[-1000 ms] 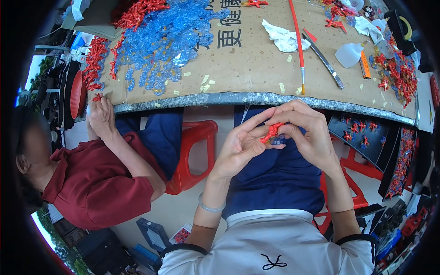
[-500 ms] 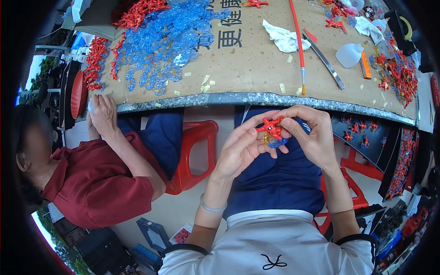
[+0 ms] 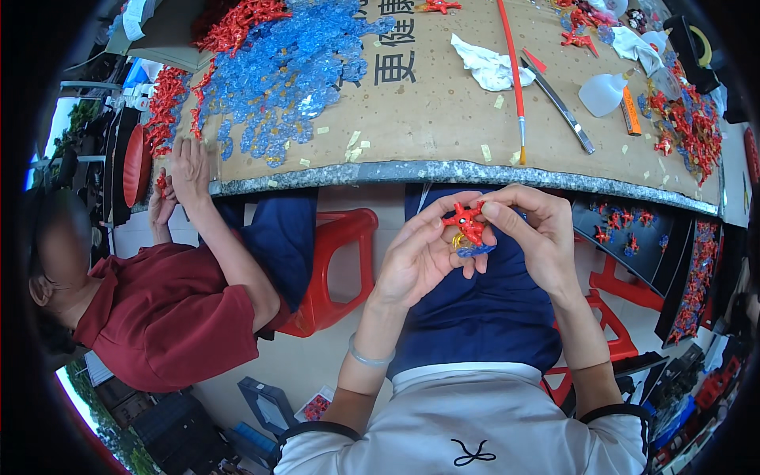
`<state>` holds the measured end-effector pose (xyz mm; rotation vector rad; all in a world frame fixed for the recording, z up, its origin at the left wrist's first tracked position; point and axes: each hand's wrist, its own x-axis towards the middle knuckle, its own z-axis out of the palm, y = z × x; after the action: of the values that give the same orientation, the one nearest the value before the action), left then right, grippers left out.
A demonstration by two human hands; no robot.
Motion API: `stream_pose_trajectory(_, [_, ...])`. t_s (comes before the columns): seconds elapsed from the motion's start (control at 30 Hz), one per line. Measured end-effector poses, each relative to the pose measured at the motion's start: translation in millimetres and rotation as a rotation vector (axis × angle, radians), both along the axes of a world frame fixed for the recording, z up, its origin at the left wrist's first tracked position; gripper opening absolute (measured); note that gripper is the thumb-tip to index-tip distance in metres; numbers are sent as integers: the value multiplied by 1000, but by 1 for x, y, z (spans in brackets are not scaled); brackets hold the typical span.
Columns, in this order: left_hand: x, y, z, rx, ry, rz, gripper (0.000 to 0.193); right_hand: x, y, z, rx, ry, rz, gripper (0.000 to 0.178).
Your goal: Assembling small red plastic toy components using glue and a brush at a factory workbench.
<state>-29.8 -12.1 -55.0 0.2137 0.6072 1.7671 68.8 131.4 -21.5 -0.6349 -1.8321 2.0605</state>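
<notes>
Above my lap, just off the table's front edge, a small red plastic figure (image 3: 469, 225) with a clear blue and yellow base (image 3: 473, 248) is between my hands. My left hand (image 3: 419, 249) grips the figure's left side with thumb and index finger, its other fingers curled beneath. At the upper right of the figure, my right hand (image 3: 532, 229) pinches it between thumb and forefinger. Whether the right fingertips hold anything else is hidden.
On the cardboard-covered table (image 3: 427, 119) lie blue clear pieces (image 3: 293, 71), red figures (image 3: 245, 20), a red-handled brush (image 3: 514, 79), a cutter knife (image 3: 560, 107), crumpled tissue (image 3: 487, 65) and a squeeze bottle (image 3: 603, 95). A co-worker (image 3: 174, 324) sits at left. A tray of figures (image 3: 625, 237) stands at right.
The figure has tilted slightly in my fingers, and its blue base shows a little lower. The co-worker's hands have moved apart, one reaching the table with the other holding a red piece.
</notes>
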Motion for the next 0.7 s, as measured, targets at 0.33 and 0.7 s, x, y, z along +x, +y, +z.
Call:
stream_pose_trajectory(0.33, [1, 2, 0, -82, 60, 72, 47, 0, 0, 1, 6, 16, 14, 16])
stream_pose_trajectory(0.7, [2, 1, 2, 10, 129, 100, 53, -1, 4, -4, -7, 80, 36, 15])
